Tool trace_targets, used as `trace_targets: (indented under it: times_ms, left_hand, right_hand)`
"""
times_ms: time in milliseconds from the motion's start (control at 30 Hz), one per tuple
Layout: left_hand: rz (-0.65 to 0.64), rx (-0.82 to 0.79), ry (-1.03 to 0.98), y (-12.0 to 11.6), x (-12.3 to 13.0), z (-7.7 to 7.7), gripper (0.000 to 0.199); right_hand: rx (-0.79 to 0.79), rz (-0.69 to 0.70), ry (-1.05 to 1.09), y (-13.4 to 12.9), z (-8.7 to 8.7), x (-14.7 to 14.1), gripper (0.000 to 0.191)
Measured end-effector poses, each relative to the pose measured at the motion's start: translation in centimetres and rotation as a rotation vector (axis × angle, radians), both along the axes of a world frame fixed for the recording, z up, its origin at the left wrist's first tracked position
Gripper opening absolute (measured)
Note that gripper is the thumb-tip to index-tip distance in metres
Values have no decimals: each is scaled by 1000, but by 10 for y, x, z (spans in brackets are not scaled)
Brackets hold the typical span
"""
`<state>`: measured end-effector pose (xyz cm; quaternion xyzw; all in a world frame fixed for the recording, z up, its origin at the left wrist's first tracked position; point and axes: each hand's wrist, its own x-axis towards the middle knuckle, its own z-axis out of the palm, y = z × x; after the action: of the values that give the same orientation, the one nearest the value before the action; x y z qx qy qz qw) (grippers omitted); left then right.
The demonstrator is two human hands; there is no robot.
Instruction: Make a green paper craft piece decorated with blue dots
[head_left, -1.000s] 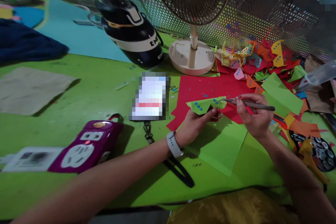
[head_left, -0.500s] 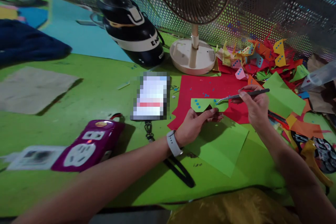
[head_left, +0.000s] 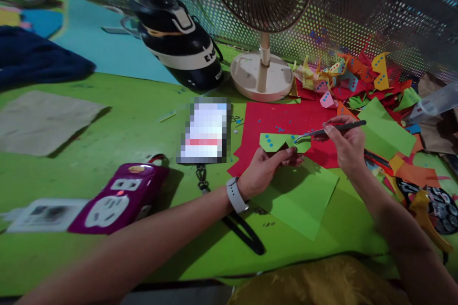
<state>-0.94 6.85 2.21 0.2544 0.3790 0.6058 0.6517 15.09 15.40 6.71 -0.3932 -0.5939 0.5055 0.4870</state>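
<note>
My left hand [head_left: 263, 169] pinches the lower edge of a small green paper piece [head_left: 277, 140] that bears rows of blue dots and has a notch at its bottom. Between the fingers of my right hand [head_left: 347, 145] are dark tweezers [head_left: 331, 128], their tip at the blue dots on the right part of the paper piece. Beneath lie a red paper sheet [head_left: 265, 116] with tiny blue bits on it and, nearer me, a light green sheet [head_left: 307, 205].
A phone [head_left: 205, 131] with a strap lies left of the red sheet. Behind stand a black bottle [head_left: 186, 57] and a fan [head_left: 263, 76]. Cut paper shapes [head_left: 358, 74] are heaped at the back right. A purple power strip [head_left: 125, 186] sits left; yellow-handled scissors [head_left: 425, 214] lie right.
Both hands, the paper piece and the tweezers keep nearly the same place. The whole view has shifted very slightly.
</note>
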Motion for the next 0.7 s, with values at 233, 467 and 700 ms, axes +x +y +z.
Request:
trace_targets:
  times_ms: [233, 467, 700]
  left_hand:
    - [2, 23, -6, 1, 0, -2, 25]
    - [4, 29, 3, 1, 0, -3, 27]
    - [-83, 85, 195, -8, 0, 3, 22]
  right_hand:
    - [-8, -6, -22, 0, -2, 0, 29]
    - [45, -32, 53, 4, 0, 2, 28]
    - [121, 208, -247, 0, 2, 3, 34]
